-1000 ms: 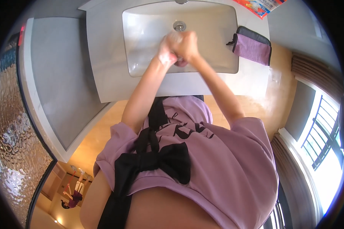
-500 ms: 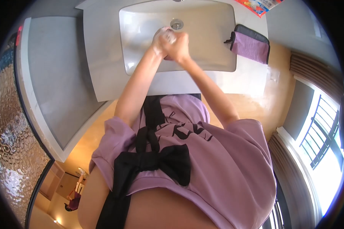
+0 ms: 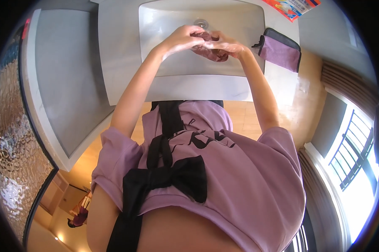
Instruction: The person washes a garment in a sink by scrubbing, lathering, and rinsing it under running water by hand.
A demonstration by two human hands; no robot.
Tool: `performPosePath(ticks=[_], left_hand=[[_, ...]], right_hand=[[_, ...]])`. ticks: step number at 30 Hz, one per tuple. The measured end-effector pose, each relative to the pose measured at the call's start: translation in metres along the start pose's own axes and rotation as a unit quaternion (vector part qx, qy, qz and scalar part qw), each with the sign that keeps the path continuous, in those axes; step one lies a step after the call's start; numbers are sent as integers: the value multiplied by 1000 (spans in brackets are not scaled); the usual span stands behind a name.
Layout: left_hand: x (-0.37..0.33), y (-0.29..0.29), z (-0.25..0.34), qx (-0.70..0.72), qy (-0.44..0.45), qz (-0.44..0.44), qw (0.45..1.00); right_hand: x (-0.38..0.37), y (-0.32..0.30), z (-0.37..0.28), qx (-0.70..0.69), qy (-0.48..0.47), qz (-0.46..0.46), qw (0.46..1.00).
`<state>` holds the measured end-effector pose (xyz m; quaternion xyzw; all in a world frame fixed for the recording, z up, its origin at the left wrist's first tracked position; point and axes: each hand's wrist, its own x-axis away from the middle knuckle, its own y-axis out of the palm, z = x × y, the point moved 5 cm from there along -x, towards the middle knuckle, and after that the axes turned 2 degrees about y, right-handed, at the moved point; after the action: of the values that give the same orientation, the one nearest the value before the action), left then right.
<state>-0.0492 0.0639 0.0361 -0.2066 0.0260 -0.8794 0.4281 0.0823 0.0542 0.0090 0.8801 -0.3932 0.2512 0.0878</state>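
Over the white sink basin (image 3: 246, 25), both hands grip a wet, crumpled, dark reddish-purple cloth (image 3: 209, 53). My left hand (image 3: 182, 40) has its fingers closed on the cloth's left end. My right hand (image 3: 228, 43) pinches its right part, with the fingers bent over the top. White suds show on both hands. The cloth hangs a little below the fingers, bunched between the two hands. Just beyond them the round metal drain (image 3: 202, 23) is partly visible.
On the counter (image 3: 118, 63) right of the basin lies a folded purple cloth with black edging (image 3: 280, 53). A colourful plastic packet (image 3: 296, 8) is at the far right. A grey panel (image 3: 72, 75) stands left, beside textured glass (image 3: 9, 138). Another person (image 3: 79, 216) appears lower left.
My hands were clasped together with suds, the cloth mostly hidden. Now they are spread apart sideways, with the cloth showing between them. The view has shifted slightly.
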Motion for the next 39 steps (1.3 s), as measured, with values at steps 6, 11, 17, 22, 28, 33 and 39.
performPosePath(ticks=[6,11,17,22,28,33,39], left_hand=[[-2,3,-32,161,-100,-19,982],[-4,24,-47,352,-80,15,932],[-7,15,-101,317,99,107,937],[-11,39,-55,553,-83,58,827],[-23,13,-71,643,147,-46,750],[-26,10,-81,232,132,164,950],[-17,46,-46,561,-116,166,803]], right_hand=[[-5,-20,10,-148,19,72,986],[5,-41,8,-258,-53,316,911],[7,30,-33,37,-207,436,875],[-19,12,-26,236,-120,551,791],[-28,57,-47,249,-276,409,833],[-46,29,-12,92,-119,478,865],[-47,-9,3,62,70,506,857]])
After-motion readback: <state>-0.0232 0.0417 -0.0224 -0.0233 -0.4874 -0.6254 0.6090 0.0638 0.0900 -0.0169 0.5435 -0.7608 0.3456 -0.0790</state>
